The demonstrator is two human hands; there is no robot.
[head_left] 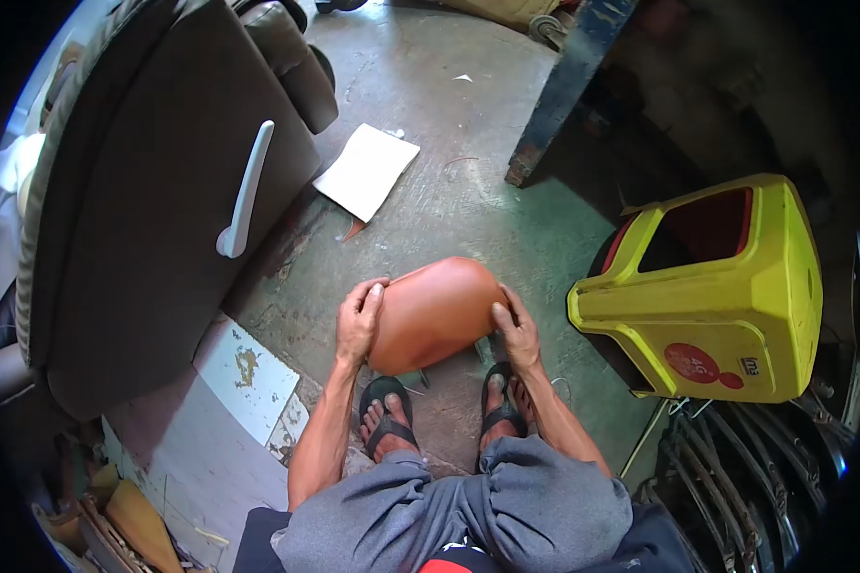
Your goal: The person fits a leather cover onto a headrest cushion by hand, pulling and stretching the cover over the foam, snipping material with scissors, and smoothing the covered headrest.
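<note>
A rounded, orange-brown padded piece with a smooth, leather-like surface is held in front of my knees, above the floor. My left hand grips its left edge, with the thumb on top and the fingers around the side. On the right edge, my right hand holds it the same way, thumb on the near top corner. The underside of the piece is hidden. My sandalled feet show just below it.
A brown sofa-like seat with a white lever stands at left. White paper lies on the floor ahead. At right are a yellow plastic stool on its side and dark metal frames. A blue post rises beyond.
</note>
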